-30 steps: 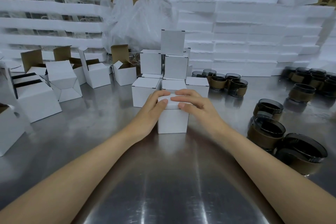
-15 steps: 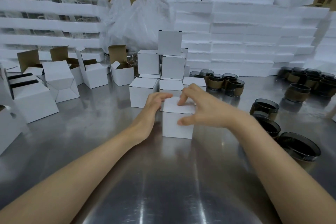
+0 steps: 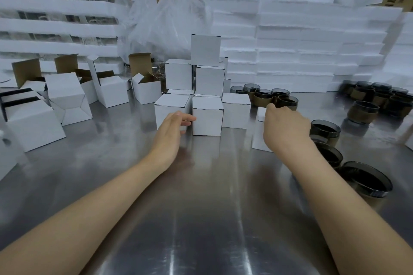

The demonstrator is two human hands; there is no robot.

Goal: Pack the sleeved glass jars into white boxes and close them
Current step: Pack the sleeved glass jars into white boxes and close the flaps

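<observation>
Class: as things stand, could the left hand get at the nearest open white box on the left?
Probably yes. The left hand holds nothing, and only bare steel table lies between it and the open box.

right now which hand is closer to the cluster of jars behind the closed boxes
Right. The right hand reaches up just below the jar cluster; the left hand rests far left, against a closed box.

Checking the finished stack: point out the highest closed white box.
The closed white cardboard box perched alone atop the stack, above every other box, against the foam slabs.
</observation>
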